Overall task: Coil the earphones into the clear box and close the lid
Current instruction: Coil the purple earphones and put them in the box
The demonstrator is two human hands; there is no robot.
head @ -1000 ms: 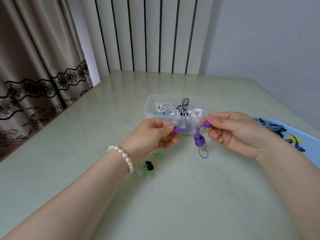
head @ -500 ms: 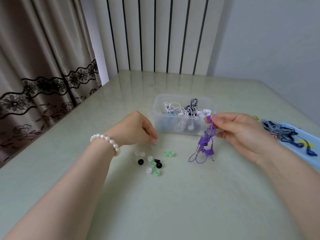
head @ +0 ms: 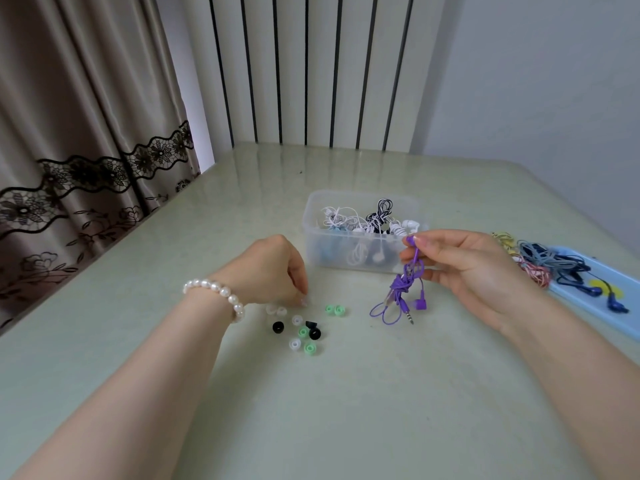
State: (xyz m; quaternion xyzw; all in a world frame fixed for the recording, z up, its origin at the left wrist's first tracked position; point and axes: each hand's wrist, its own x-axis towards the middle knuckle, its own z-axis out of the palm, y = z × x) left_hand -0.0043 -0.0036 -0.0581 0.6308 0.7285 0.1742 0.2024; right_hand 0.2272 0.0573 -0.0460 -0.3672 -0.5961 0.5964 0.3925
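The clear box (head: 311, 237) stands open at the table's middle, holding white, black-and-white and blue earphones. My right hand (head: 464, 268), just in front of the box's right end, pinches one bud of the purple earphones (head: 403, 289). Their coiled bundle hangs down, and the plug and loops touch the table. My left hand (head: 273, 271), with a pearl bracelet on the wrist, reaches down left of the box. Its fingertips are together on the table at a clear ear tip (head: 306, 301).
Loose ear tips (head: 304, 332) in black, green and clear lie in front of my left hand. A light blue flat lid or tray (head: 623, 310) at the right edge carries blue, grey, pink and yellow earphones (head: 540, 261). A curtain hangs at the left.
My left hand let go of the purple earphones and dropped to the ear tips on the table. The purple bundle now hangs from my right hand alone.
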